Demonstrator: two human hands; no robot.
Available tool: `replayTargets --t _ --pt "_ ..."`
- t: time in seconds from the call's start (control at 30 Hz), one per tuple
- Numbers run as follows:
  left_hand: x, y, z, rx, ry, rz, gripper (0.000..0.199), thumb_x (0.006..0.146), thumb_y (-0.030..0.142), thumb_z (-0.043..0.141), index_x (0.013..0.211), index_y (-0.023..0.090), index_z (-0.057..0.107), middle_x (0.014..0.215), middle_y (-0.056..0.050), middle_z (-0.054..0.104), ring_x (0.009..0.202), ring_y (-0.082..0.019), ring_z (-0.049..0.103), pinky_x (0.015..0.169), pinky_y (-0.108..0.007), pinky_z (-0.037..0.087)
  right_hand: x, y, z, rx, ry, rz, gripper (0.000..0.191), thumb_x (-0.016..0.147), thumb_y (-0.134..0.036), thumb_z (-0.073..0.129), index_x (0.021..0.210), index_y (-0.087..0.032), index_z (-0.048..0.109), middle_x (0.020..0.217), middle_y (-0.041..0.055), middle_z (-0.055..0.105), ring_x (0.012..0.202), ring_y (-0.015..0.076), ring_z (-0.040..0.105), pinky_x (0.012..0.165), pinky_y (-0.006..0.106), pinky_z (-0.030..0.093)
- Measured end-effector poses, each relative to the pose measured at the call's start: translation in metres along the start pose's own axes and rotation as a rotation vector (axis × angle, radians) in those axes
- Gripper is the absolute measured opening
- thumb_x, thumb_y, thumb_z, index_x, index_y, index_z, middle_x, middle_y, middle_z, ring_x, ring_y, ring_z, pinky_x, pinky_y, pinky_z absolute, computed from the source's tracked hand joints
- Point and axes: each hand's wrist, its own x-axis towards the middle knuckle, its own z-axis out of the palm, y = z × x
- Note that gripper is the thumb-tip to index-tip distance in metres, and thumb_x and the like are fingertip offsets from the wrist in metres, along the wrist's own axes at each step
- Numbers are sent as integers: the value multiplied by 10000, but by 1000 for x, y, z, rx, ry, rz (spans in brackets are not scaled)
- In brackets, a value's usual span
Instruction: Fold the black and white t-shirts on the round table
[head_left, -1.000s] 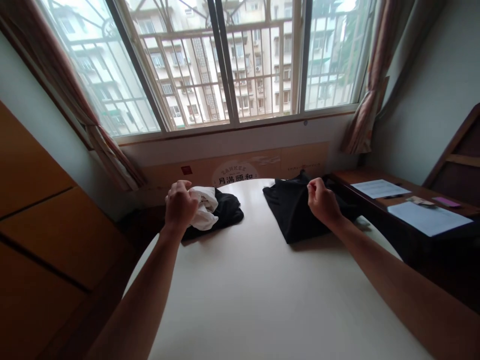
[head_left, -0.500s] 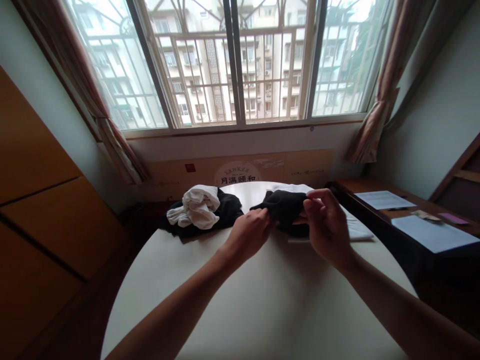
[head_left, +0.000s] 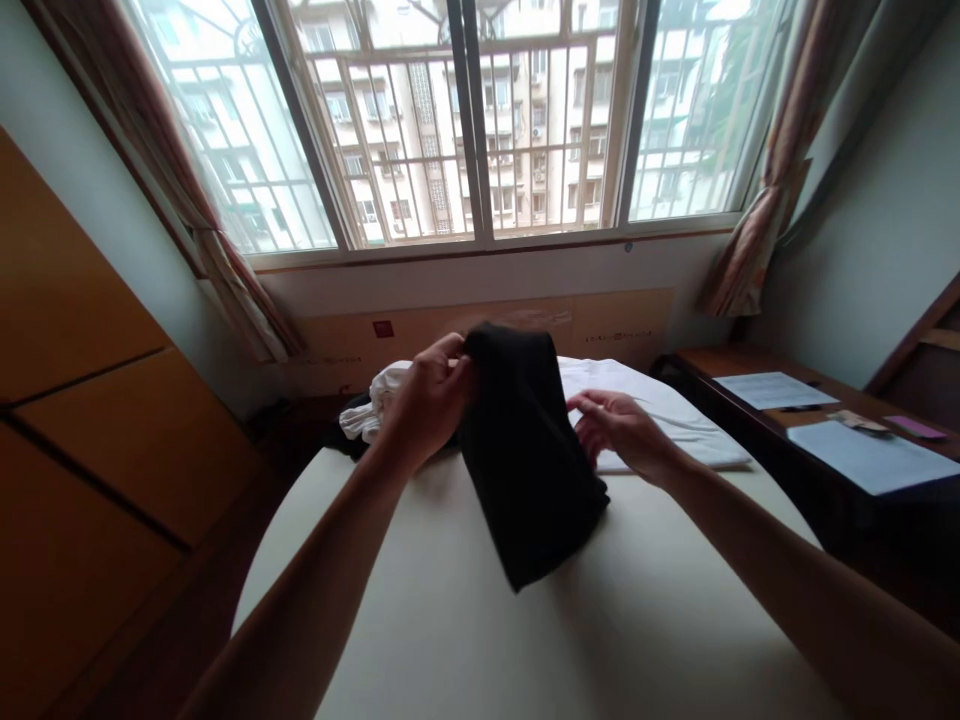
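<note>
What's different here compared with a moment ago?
The black garment has been raised above the pale round table, now held up by the left hand alone. The right hand has let go and opened beside a flat white cloth that the garment had covered. The crumpled white bundle and the desk papers stayed put.

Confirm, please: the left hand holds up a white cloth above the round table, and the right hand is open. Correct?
The colour is wrong: the head view shows the left hand holding up a black cloth, not white. It is above the round table, and the right hand is open.
</note>
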Motion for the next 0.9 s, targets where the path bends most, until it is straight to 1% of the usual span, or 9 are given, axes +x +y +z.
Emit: replayTargets --t 0.07,0.13,0.27,0.4,0.47,0.6,0.67,0.77,0.9 --pt "2 -13 3 68 -129 -61 235 946 384 563 769 243 501 588 47 495 518 -142 511 499 -249 395 -2 15 17 97 -348 175 606 845 -767 699 1042 -206 584 732 28 732 470 184 649 410 269 465" --pt "3 -21 7 145 -116 -38 229 953 344 515 752 245 465 578 53 453 513 -135 458 502 -248 338 -5 27 35 103 -465 193 565 793 -683 812 993 -213 570 753 5 728 455 139 620 389 223 421" --pt "1 -18 8 287 -35 66 241 995 359 474 783 244 461 620 45 494 578 -147 468 558 -261 322 -5 27 46 154 -324 77 506 815 -634 820 768 -207 553 602 -40 609 408 77 480 377 196 319" --pt "3 -16 4 320 -25 103 271 1023 410 468 808 246 475 632 43 528 595 -157 484 582 -270 327 -3 10 27 294 -194 -45 440 871 -626 781 890 -204 660 794 21 697 706 162 673 603 252 535" --pt "4 -17 4 313 -16 114 288 1032 436 463 815 246 479 630 44 529 592 -158 488 588 -272 334 -5 8 23 286 -229 -97 413 876 -599 793 975 -210 691 910 32 724 843 186 697 744 287 571" --pt "1 -12 3 323 -57 90 325 1031 534 470 893 245 521 692 25 611 637 -177 565 625 -283 395 -8 18 30 97 -345 -66 454 863 -607 800 763 -192 646 616 -6 647 557 158 630 542 261 493" --pt "-1 -6 -3 386 -115 72 381 1003 618 510 976 242 563 769 6 666 697 -201 621 664 -300 434 -4 20 29 123 -187 -44 485 884 -642 757 741 -203 608 525 -23 596 445 149 569 446 253 439" --pt "-2 -5 -16 498 -243 64 514 876 705 667 1096 245 603 869 -12 711 801 -245 679 715 -320 474 7 16 10 303 269 -146 464 853 -661 768 856 -229 598 560 -54 589 421 136 535 407 245 440" --pt "-3 -27 -18 560 -589 30 336 764 504 820 908 247 660 804 -16 702 700 -233 663 607 -301 434 16 11 -17 275 697 -286 376 838 -562 785 944 -249 604 683 -44 627 543 146 591 498 252 498"
